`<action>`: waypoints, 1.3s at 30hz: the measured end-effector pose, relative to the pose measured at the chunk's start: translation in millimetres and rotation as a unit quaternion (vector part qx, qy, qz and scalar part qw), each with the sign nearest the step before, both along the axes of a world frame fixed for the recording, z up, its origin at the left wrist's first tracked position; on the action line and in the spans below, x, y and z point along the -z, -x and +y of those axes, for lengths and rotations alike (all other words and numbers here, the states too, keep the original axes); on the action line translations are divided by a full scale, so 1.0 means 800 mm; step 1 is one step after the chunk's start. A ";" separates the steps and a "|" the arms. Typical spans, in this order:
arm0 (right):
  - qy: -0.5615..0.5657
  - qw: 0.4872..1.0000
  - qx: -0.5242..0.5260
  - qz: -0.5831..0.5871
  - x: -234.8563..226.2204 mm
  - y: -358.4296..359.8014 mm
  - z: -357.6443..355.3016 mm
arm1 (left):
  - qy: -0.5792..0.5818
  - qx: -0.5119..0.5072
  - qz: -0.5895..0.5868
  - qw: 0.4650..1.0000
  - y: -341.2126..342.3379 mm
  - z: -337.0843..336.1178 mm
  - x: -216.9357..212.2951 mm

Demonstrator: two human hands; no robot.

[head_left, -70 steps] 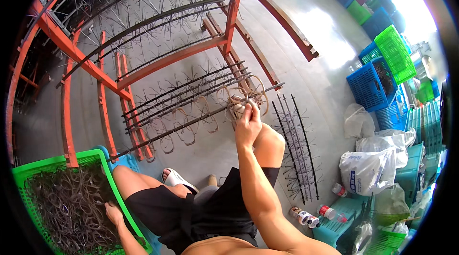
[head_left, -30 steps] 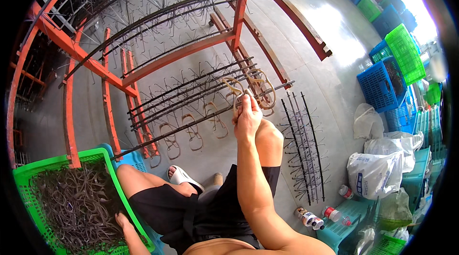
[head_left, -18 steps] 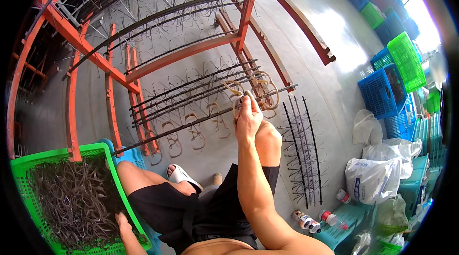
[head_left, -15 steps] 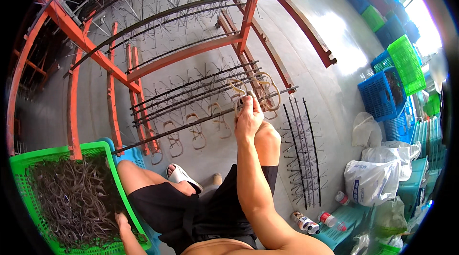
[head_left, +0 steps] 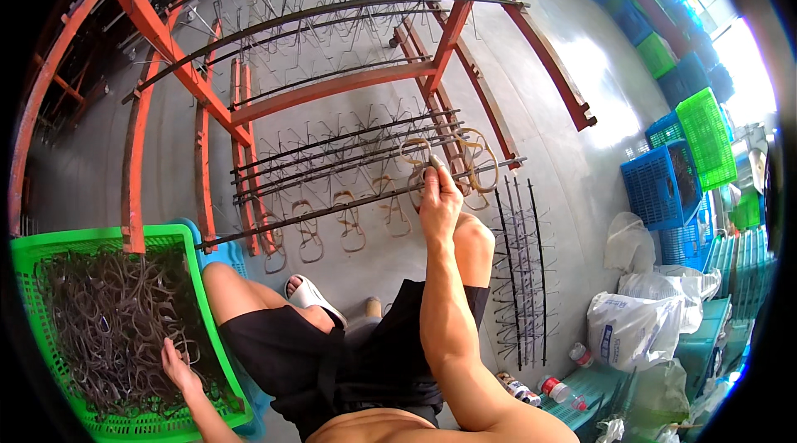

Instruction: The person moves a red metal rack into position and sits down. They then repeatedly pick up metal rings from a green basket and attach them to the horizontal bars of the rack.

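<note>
My right hand [head_left: 440, 200] is closed in a pinch at the right part of a black rod [head_left: 320, 215]. It holds a brown two-looped piece that looks like an eyeglass frame [head_left: 415, 152]. Just right of it, more such frames [head_left: 479, 162] hang close together. Several others [head_left: 349, 221] hang spaced out along the rod to the left. My left hand [head_left: 180, 370] is over the right side of a green basket [head_left: 158, 235], fingers apart. Beneath it lies a tangled heap of dark brown frames [head_left: 108, 327]; whether a fingertip touches one is unclear.
An orange-red metal rack [head_left: 332, 93] carries rods with wire hooks ahead. Another hooked rack [head_left: 521, 277] lies right of my knee. Bottles [head_left: 556, 389], white bags [head_left: 635, 328] and stacked blue baskets [head_left: 660, 181] stand at the right.
My left hand has moved forward and left, from beside the basket's right wall to over the heap. My right hand stays at the rod. The whole view has shifted slightly.
</note>
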State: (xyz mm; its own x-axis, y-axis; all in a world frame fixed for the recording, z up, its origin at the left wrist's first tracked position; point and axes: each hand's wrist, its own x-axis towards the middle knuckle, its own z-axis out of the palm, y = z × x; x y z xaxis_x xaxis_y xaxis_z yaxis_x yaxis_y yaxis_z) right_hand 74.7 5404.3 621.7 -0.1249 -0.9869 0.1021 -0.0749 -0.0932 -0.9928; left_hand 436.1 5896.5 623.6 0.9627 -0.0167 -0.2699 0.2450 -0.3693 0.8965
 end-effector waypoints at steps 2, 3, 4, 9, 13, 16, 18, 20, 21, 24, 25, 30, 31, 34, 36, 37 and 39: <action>-0.016 1.000 -0.006 0.005 -0.003 0.001 -0.001 | 0.002 -0.027 -0.015 1.000 -0.008 0.012 0.000; -0.023 1.000 -0.005 0.010 -0.006 0.003 -0.002 | 0.003 -0.045 -0.030 0.999 -0.006 0.006 -0.003; -0.017 1.000 0.000 0.018 -0.005 0.004 -0.004 | 0.004 -0.064 -0.045 0.997 -0.002 0.001 -0.005; 0.013 0.999 0.032 -0.035 0.010 0.013 -0.014 | 0.088 -0.130 -0.098 0.983 0.021 -0.018 -0.048; 0.013 1.000 0.002 -0.012 0.013 0.010 -0.009 | 0.137 -0.120 -0.087 0.979 0.028 -0.028 -0.060; -0.009 0.999 -0.030 0.029 0.008 0.006 -0.003 | 0.182 -0.124 -0.071 0.973 0.024 -0.024 -0.048; 0.009 0.999 -0.024 0.042 0.004 0.006 -0.004 | 0.186 -0.121 -0.064 0.973 0.030 -0.031 -0.042; 0.047 0.998 -0.001 0.042 0.006 0.005 -0.007 | 0.166 -0.133 -0.076 0.974 0.045 -0.055 -0.048; 0.052 0.997 0.004 0.050 0.004 0.005 -0.006 | 0.142 -0.087 -0.080 0.983 0.047 -0.055 -0.046; 0.036 0.999 0.006 0.024 0.002 0.008 -0.011 | 0.076 0.031 -0.092 0.992 0.052 -0.057 -0.039; 0.047 0.998 0.022 0.028 0.008 0.009 -0.012 | 0.078 0.033 -0.088 0.993 0.058 -0.065 -0.041; 0.008 0.998 0.047 -0.052 -0.001 0.010 -0.013 | 0.156 0.088 -0.072 0.981 0.066 -0.079 -0.050; -0.011 0.996 0.043 -0.081 -0.009 0.010 -0.013 | 0.174 0.091 -0.069 0.978 0.072 -0.085 -0.061; -0.071 0.990 0.000 -0.119 -0.021 0.018 -0.012 | 0.231 0.106 -0.058 0.965 0.088 -0.088 -0.091; -0.090 0.996 -0.001 -0.028 -0.034 0.016 0.001 | 0.254 0.163 -0.057 0.952 0.095 -0.085 -0.109; -0.018 0.984 0.016 0.177 -0.049 0.015 0.014 | 0.263 0.187 -0.058 0.945 0.101 -0.085 -0.117; 0.146 0.845 0.121 0.500 -0.071 0.005 0.058 | 0.256 0.151 -0.050 0.953 0.137 -0.129 -0.142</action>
State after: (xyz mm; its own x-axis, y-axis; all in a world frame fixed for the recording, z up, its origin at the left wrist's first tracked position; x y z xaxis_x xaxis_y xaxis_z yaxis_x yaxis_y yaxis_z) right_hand 70.3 5450.4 678.8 -0.0265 -0.8599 0.5098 -0.9145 -0.1851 -0.3598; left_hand 326.4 5793.3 737.1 0.9136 -0.4025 -0.0586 0.1003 0.0833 0.9915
